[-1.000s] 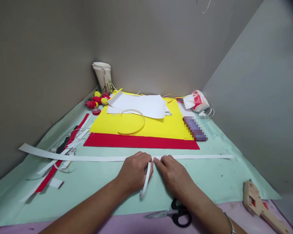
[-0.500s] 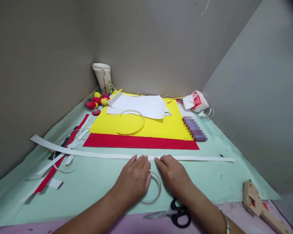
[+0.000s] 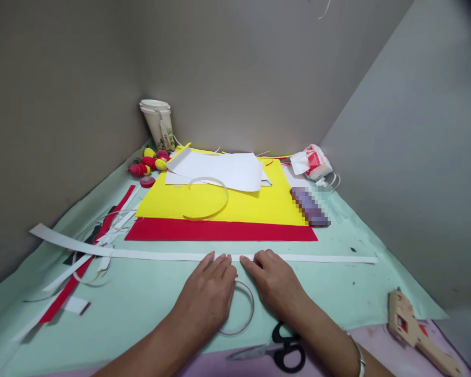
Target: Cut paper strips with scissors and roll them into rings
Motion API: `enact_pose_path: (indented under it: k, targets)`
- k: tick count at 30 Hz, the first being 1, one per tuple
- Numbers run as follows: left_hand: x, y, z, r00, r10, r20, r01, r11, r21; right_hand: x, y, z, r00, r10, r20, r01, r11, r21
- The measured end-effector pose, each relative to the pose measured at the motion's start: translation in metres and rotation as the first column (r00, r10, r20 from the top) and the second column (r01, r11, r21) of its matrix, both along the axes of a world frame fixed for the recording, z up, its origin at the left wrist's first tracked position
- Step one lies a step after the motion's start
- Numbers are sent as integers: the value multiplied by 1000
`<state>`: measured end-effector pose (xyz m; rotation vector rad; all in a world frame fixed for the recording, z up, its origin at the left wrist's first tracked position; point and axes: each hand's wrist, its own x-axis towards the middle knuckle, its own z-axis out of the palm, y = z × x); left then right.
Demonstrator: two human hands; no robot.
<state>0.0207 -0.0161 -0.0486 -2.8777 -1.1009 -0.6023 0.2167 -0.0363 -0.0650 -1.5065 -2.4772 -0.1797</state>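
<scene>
A long white strip [image 3: 149,255] lies across the green mat, its left end raised over other strips. My left hand [image 3: 210,293] rests palm down with its fingertips on the strip's middle. Just right of it, my right hand [image 3: 272,277] presses on the same strip, index finger stretched out and the other fingers curled. A thin pale ring-shaped strip [image 3: 253,306] curves out from beside my left hand; whether that hand holds it is hidden. Scissors [image 3: 286,350] with black handles lie near my right forearm.
Red [image 3: 220,230] and yellow sheets [image 3: 259,209] lie beyond the hands, with white paper [image 3: 220,167] on top. Cut strips [image 3: 74,283] are at left. A glue gun [image 3: 416,330] is at right; a cup [image 3: 159,123], a phone-like pixelated object [image 3: 311,207] and a tissue pack [image 3: 316,162] stand farther back.
My left hand has shifted slightly left, its fingers flatter on the strip. My right hand's index finger has moved a little left. The view has shifted slightly.
</scene>
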Motion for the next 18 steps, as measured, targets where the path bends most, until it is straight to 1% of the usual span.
enact_pose_path:
  k: [3, 5, 9, 11, 15, 18]
  targets:
    - [-1, -2, -1, 1000, 12, -18, -13, 1000, -5, -1, 1, 0, 1000, -2, -3, 2, 1000, 3]
    - [-1, -2, -2, 1000, 11, 18, -11, 1000, 6, -2, 1, -1, 1000, -8, -13, 8, 1000, 3]
    - [0, 2, -4, 993, -59, 99, 54, 997, 55, -2, 2, -2, 999, -10, -36, 10, 1000, -8]
    - [0, 3, -5, 993, -81, 83, 79, 996, 35, -2, 2, -2, 999, -6, -41, 6, 1000, -6]
    - [1, 6, -6, 997, -69, 47, 71, 997, -43, -1, 2, -1, 999, -6, -44, 6, 1000, -15]
    - [1, 10, -6, 991, -81, 109, 88, 994, -59, -2, 2, 1, 995, -10, -100, 8, 1000, -23]
